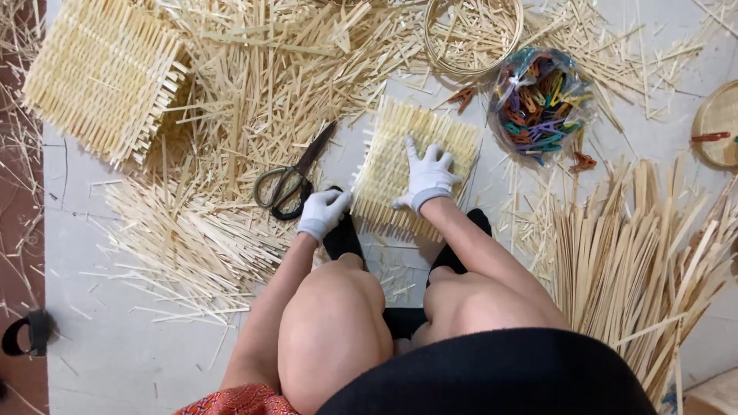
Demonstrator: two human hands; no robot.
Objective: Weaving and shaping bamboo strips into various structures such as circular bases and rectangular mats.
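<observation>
One small woven bamboo mat (407, 157) lies flat on the floor (131, 361), just ahead of the person's knees, with its long axis running away from the person and tilted slightly right. The right hand (427, 177), in a white glove, presses flat on the mat's near right part, fingers spread, nothing clamped in it. The left hand (323, 213), also gloved, sits at the mat's near left corner, fingers curled loosely; cannot tell whether it pinches a strip or just touches the edge. The right hand is the one fully on the mat; the left is at its rim, between the mat and the scissors (294, 178). The scissors lie just left of the mat, blades shut, pointing up and away toward the mat's far left corner.

Left of the mat and beyond the scissors lies a big heap of loose bamboo strips (254, 84); farther left, well apart, is a larger woven panel (100, 73). Beyond the mat's far edge stands a round bamboo hoop (473, 34) with strips scattered inside it. Just right of the mat's far corner is a clear plastic bag (542, 100) holding coloured clothes pegs, a few loose pegs beside it. Right of the mat is a bundle of long bamboo slats (638, 261), fanned out. At the far right edge, a round woven tray (719, 123).
</observation>
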